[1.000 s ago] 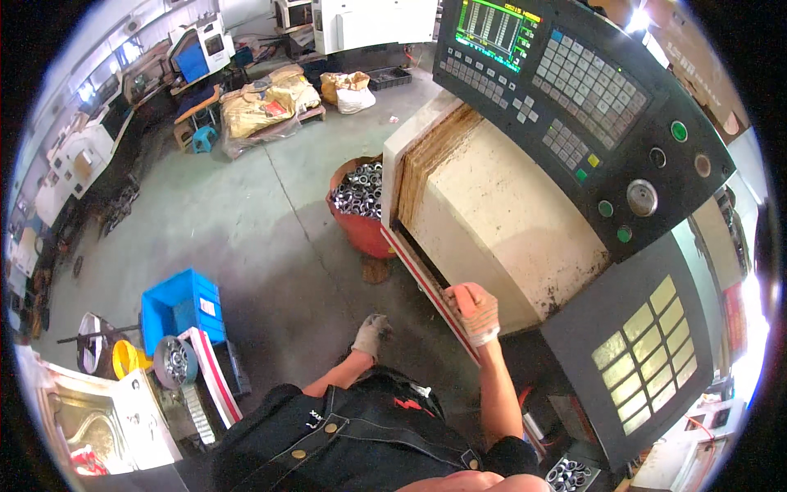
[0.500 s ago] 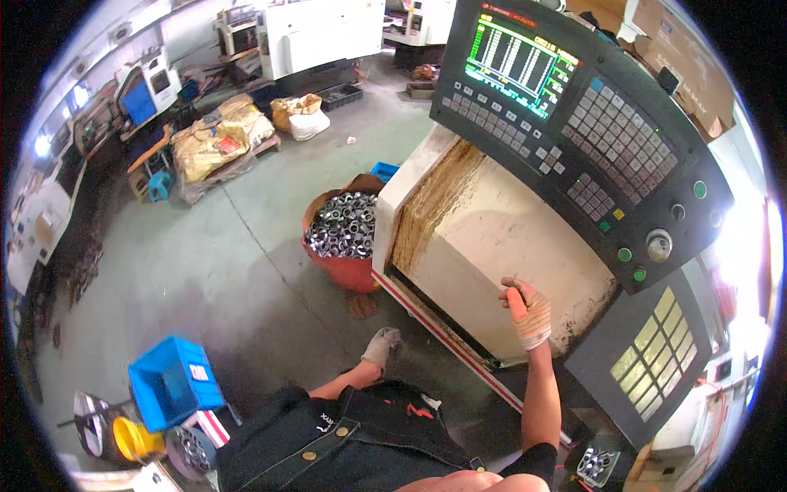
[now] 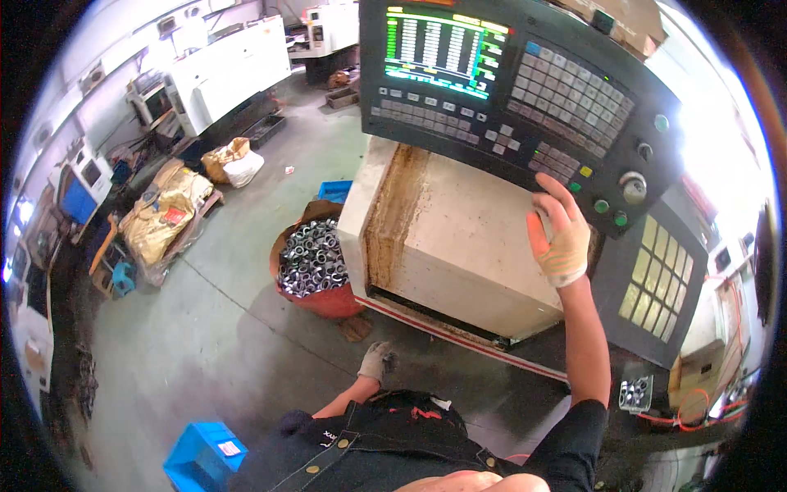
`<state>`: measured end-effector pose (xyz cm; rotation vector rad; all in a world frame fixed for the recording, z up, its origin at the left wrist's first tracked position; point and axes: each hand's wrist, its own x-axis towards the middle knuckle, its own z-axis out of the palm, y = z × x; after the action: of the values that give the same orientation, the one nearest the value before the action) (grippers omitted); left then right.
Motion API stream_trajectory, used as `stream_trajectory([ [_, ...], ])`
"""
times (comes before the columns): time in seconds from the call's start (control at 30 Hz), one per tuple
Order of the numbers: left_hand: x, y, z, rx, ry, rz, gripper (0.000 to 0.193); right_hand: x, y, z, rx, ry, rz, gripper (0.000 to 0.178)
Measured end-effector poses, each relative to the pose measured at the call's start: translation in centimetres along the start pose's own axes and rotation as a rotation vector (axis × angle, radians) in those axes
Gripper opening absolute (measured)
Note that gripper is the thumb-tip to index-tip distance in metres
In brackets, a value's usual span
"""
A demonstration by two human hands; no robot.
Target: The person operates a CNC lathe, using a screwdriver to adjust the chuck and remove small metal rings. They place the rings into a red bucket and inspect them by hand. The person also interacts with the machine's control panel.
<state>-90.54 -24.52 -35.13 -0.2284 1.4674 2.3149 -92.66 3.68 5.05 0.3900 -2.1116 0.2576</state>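
Note:
My right hand (image 3: 562, 243), in a pale glove with orange stripes and bare fingertips, is raised at the lower edge of the dark control panel (image 3: 512, 170). Its fingers are spread and hold nothing; the fingertips are near the lower small keys and a green button (image 3: 575, 188), and I cannot tell if they touch. Lit rows fill the panel's screen (image 3: 447, 53). Low in front of my body hangs my left hand (image 3: 376, 362) in a greyish glove. Its fingers look loose and slightly bent, with nothing visible in them.
Below the panel juts a stained cream machine housing (image 3: 471, 225). Left of it stands a red tub (image 3: 324, 305) heaped with metal rings (image 3: 313, 258). A blue crate (image 3: 197, 459) is at lower left, a small tray of rings (image 3: 635, 395) at right. Wrapped sacks (image 3: 168, 213) lie farther back.
My right hand has risen toward the panel's keys and its curled fingers have spread. My left hand stays low. The view has turned, so the panel and tub sit farther left.

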Motion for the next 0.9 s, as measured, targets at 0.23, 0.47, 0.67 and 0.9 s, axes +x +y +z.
stream_trajectory([
  [0.23, 0.9, -1.1, -0.6, -0.103, -0.002, -0.127, 0.02, 2.6, 1.8, -0.5, -0.184, -0.089, 0.1, 0.032],
  [0.47, 0.8, 0.2, -0.5, -0.163, -0.04, -0.29, 0.021, 3.4, 1.4, 0.5, -0.318, -0.247, 0.018, 0.03],
  [0.67, 1.0, -0.1, 0.2, -0.143, 0.031, -0.27, 0.011, 4.7, 2.3, -1.4, -0.309, -0.089, 0.014, 0.027],
  [0.9, 2.3, -2.2, -2.4, 0.014, -0.09, -0.099, 0.022, 7.8, 1.9, -1.7, -0.36, -0.111, 0.005, 0.031],
])
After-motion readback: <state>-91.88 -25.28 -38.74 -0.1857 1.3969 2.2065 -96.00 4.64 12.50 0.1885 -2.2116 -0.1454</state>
